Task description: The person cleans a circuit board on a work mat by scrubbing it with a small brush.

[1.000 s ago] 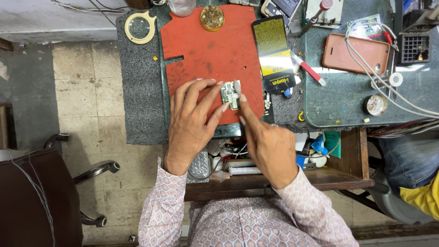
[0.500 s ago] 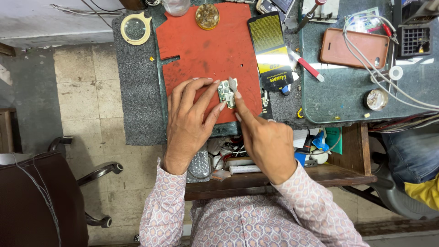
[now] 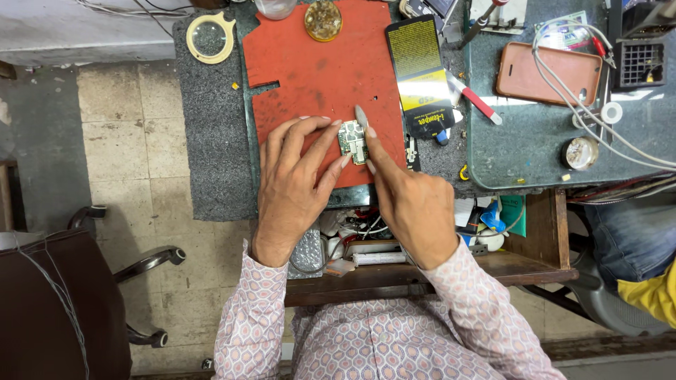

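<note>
A small green circuit board (image 3: 352, 141) lies on the red work mat (image 3: 317, 63) near its front right corner. My left hand (image 3: 292, 183) rests flat on the mat, its fingertips pinning the board's left edge. My right hand (image 3: 412, 200) comes in from the right and grips thin metal tweezers (image 3: 361, 116), whose tip pokes up just above the board. The fingers of both hands cover part of the board.
A black and yellow flat package (image 3: 422, 74), a red-handled tool (image 3: 475, 98), a brown phone case (image 3: 549, 70), white cables (image 3: 598, 105), a round tin (image 3: 579, 153) and a tape ring (image 3: 210, 36) lie about the bench. An open drawer (image 3: 366, 246) holds parts. A chair (image 3: 63, 302) stands left.
The view has shifted slightly. My right hand has moved so the tweezers point up past the board's top edge; my left hand keeps holding the board in place.
</note>
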